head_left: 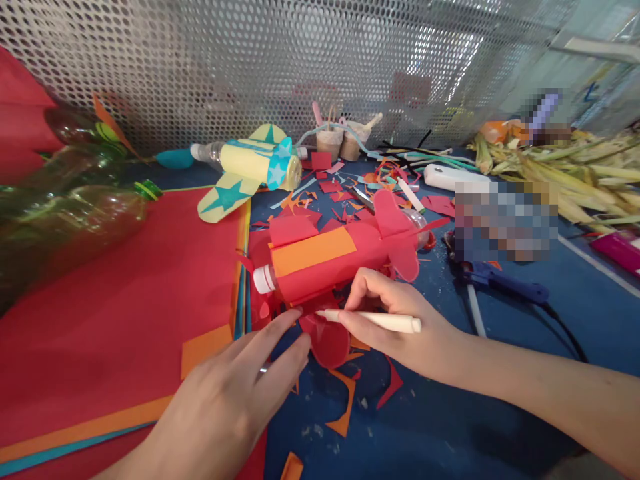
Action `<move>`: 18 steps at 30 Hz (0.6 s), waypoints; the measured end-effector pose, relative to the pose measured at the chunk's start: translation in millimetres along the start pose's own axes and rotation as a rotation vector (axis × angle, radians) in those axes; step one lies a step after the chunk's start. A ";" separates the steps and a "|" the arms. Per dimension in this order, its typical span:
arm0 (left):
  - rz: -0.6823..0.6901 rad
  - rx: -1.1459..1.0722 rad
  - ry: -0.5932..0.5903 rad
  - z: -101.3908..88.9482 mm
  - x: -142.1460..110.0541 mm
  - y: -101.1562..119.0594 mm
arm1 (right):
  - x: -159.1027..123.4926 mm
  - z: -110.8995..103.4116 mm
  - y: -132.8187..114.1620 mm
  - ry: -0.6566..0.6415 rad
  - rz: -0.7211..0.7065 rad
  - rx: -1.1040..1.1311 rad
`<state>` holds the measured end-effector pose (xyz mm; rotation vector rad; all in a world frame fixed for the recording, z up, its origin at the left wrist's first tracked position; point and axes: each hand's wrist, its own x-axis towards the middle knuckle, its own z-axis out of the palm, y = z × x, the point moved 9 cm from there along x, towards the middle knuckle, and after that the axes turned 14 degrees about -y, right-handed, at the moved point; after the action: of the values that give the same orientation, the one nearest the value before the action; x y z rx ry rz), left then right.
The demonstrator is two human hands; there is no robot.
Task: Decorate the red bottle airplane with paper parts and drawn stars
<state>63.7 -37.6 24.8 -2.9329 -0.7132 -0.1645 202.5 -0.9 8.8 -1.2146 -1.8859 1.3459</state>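
A plastic bottle wrapped in red paper [345, 267] lies on its side, made up like an airplane, with a white cap, an orange strip [315, 252] and red tail fins. Its near red wing [331, 345] extends toward me. Pinched in my right hand [405, 327] is a white marker [383, 321], its tip at the wing near the bottle. My left hand [235, 380], with a ring on one finger, has its fingers stretched out beside the wing; the fingertips are at or very near its edge.
A yellow bottle airplane [245, 163] with blue stars stands behind. Stacked colored paper [125, 300] and green-tinted bottles [85, 213] are at left. Paper scraps [345, 393] are scattered around. A blue glue gun [510, 283] with a cord lies right, below dried husks [560, 173].
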 end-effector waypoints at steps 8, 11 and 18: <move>0.022 0.049 -0.009 1.3 0.9 2.0 | -0.4 0.3 -2.8 -0.008 -0.014 -0.033; 0.016 0.053 -0.024 3.0 -0.1 0.6 | -0.5 -0.7 -2.6 -0.004 -0.005 -0.040; 0.018 0.058 -0.019 -1.4 1.4 1.6 | 1.3 -0.9 -5.8 -0.025 -0.012 -0.032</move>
<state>65.6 -38.6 26.2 -2.8883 -0.6822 -0.1120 200.5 0.0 14.4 -1.2059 -1.9364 1.3353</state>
